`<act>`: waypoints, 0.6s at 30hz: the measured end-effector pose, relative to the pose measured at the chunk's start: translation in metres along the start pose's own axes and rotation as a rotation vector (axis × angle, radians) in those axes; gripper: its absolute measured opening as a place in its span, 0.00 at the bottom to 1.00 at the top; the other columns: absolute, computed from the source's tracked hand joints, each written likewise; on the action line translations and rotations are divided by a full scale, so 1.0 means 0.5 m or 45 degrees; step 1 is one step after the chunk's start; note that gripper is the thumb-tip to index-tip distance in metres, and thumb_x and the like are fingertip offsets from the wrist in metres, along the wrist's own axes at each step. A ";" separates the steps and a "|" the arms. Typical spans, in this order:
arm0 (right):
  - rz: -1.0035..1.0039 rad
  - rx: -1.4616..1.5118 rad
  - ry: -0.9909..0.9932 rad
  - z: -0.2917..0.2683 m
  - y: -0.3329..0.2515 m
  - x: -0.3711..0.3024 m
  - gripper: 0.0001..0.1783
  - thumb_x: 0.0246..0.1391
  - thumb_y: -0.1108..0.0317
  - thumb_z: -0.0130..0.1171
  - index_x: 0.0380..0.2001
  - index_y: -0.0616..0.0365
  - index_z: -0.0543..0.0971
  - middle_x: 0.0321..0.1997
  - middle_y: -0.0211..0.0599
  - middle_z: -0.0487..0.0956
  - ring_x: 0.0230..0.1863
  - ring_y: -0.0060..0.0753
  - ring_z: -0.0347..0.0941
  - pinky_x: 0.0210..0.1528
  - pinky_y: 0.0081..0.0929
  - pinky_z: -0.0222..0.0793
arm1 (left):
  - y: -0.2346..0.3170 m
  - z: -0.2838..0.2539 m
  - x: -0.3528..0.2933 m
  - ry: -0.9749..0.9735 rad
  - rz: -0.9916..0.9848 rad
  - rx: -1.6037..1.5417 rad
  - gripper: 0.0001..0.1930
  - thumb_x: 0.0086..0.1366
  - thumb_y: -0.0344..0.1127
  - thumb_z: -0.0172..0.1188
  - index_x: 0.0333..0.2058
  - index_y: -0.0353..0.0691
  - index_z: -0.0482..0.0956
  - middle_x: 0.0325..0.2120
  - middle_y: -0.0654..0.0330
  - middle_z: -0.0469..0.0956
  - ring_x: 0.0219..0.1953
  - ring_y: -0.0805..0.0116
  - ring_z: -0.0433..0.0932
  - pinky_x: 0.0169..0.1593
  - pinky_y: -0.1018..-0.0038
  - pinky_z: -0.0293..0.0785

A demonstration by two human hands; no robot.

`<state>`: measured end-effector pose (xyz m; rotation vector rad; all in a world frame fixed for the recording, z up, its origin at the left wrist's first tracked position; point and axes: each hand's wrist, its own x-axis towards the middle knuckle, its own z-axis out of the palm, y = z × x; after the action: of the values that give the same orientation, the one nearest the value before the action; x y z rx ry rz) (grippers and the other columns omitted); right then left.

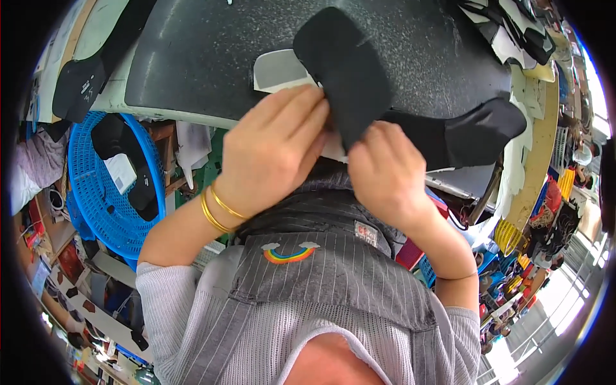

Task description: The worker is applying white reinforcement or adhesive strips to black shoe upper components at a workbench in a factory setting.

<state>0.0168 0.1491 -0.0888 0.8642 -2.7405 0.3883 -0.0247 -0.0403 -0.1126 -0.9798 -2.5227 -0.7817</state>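
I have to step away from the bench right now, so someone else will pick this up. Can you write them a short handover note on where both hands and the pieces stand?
Left hand: fingers closed on the white backing piece and the edge of the black fabric piece.
Right hand: fingers pinching the same black piece from the other side.
Pieces: both are held over the dark work surface; a second black piece lies to the right, and a blue basket sits to the left.
Done: the black piece lies over the white one.
Left: whether they are aligned or joined cannot be told from here.
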 end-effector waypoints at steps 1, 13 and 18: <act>-0.080 -0.162 0.047 0.013 -0.012 0.000 0.12 0.35 0.70 0.57 0.27 0.64 0.73 0.44 0.52 0.78 0.41 0.43 0.75 0.41 0.34 0.75 | -0.011 -0.019 0.008 -0.099 -0.007 -0.045 0.13 0.47 0.30 0.66 0.35 0.37 0.81 0.43 0.59 0.78 0.45 0.61 0.77 0.47 0.68 0.76; 0.221 0.330 -0.049 0.035 -0.012 0.011 0.39 0.35 0.71 0.67 0.57 0.70 0.70 0.43 0.42 0.70 0.41 0.44 0.67 0.44 0.34 0.70 | -0.053 -0.026 0.027 -0.129 0.162 -0.004 0.09 0.42 0.26 0.64 0.27 0.39 0.82 0.37 0.59 0.80 0.43 0.59 0.79 0.42 0.68 0.78; 0.013 0.119 -0.070 0.051 0.004 0.023 0.41 0.37 0.67 0.66 0.57 0.77 0.68 0.39 0.38 0.68 0.37 0.35 0.67 0.41 0.28 0.70 | -0.092 -0.049 0.061 -0.249 -0.527 -0.681 0.07 0.56 0.28 0.61 0.34 0.35 0.82 0.33 0.59 0.81 0.36 0.64 0.81 0.41 0.73 0.77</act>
<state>0.0025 0.1365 -0.1096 0.8969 -2.7975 0.5054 -0.0761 -0.0677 -0.0958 -0.6998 -2.7889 -1.6158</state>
